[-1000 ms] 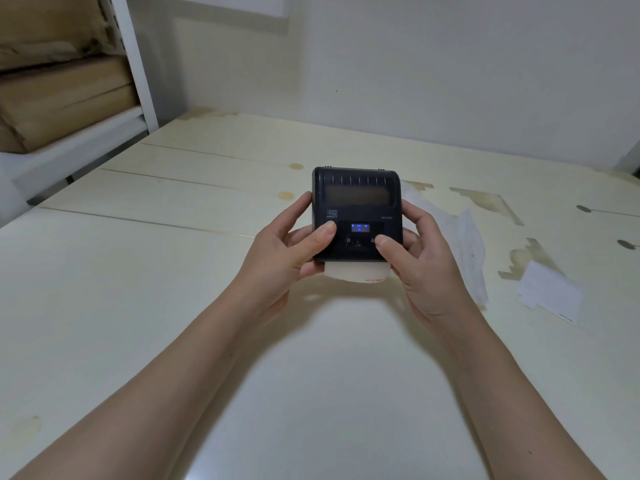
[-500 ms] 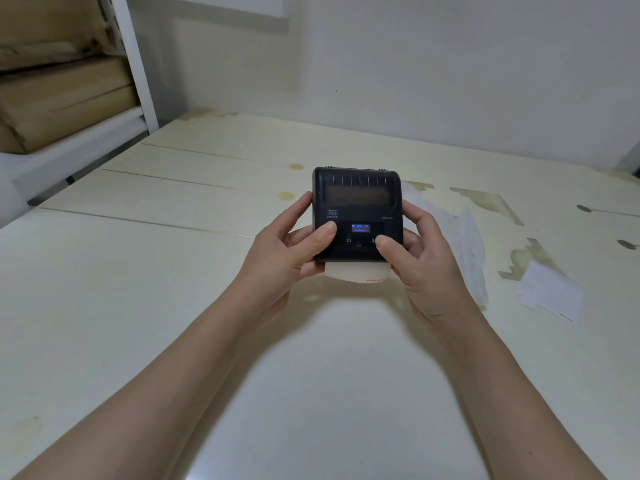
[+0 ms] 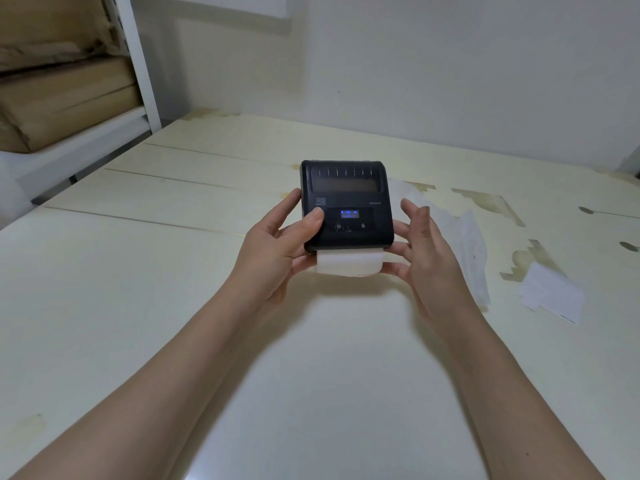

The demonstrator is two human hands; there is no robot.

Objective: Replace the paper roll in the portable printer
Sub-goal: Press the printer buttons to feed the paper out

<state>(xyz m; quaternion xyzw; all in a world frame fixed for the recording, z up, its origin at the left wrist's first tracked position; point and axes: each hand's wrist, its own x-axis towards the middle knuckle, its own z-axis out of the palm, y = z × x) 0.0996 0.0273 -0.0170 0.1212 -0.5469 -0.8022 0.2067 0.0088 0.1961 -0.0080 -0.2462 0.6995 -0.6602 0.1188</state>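
Observation:
A small black portable printer with lit blue indicators is held above the table. White paper sticks out of its near edge. My left hand grips the printer's left side, thumb resting on its top face. My right hand is at the printer's right side with fingers spread; its lower fingers touch the printer's bottom corner and the paper, while the thumb is off the top face. The printer's lid is closed.
The cream table has peeled patches at the right. A long strip of white paper lies behind my right hand, and a loose paper piece lies further right. A white shelf with cardboard boxes stands at the left.
My right thumb has lifted off the printer's top and the right hand's fingers have spread. More white paper shows below the printer's near edge.

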